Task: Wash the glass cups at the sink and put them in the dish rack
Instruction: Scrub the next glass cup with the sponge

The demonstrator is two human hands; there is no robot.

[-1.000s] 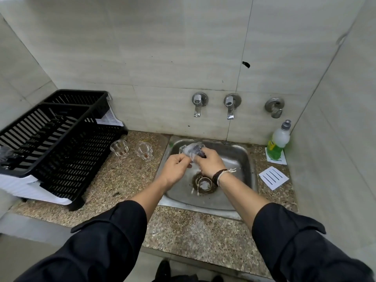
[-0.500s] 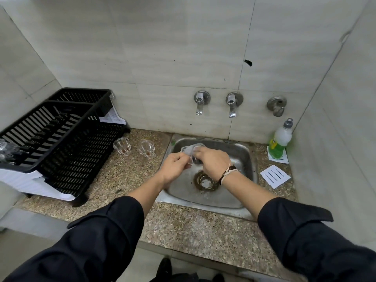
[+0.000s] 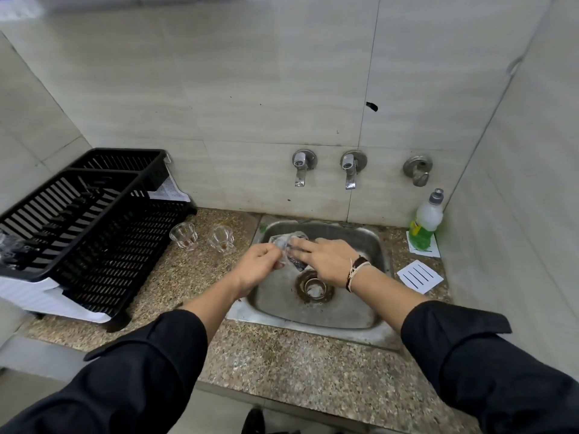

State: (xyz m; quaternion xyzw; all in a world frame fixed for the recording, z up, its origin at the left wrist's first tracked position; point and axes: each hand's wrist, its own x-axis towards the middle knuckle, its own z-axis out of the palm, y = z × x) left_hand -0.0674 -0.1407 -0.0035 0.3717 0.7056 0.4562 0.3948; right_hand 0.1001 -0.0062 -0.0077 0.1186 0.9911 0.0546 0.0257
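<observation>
Over the steel sink (image 3: 313,327), my left hand (image 3: 258,267) grips a clear glass cup (image 3: 286,242) from its left side. My right hand (image 3: 326,261) lies across the cup from the right and holds a dark scrub pad (image 3: 296,263) against it; most of the pad is hidden under the fingers. Two more glass cups (image 3: 183,234) (image 3: 221,242) stand on the granite counter between the sink and the black dish rack (image 3: 78,230). A glass item (image 3: 9,249) sits in the rack at the frame's left edge.
Two wall taps (image 3: 300,167) (image 3: 351,167) hang above the sink, with a third fitting (image 3: 418,169) to the right. A green dish-soap bottle (image 3: 426,223) and a white slotted soap dish (image 3: 419,275) sit right of the sink. Tiled walls close in behind and at right.
The right hand has shifted over the cup, its fingers now lying flatter across it, while the left hand keeps its hold. The camera view has tilted slightly.
</observation>
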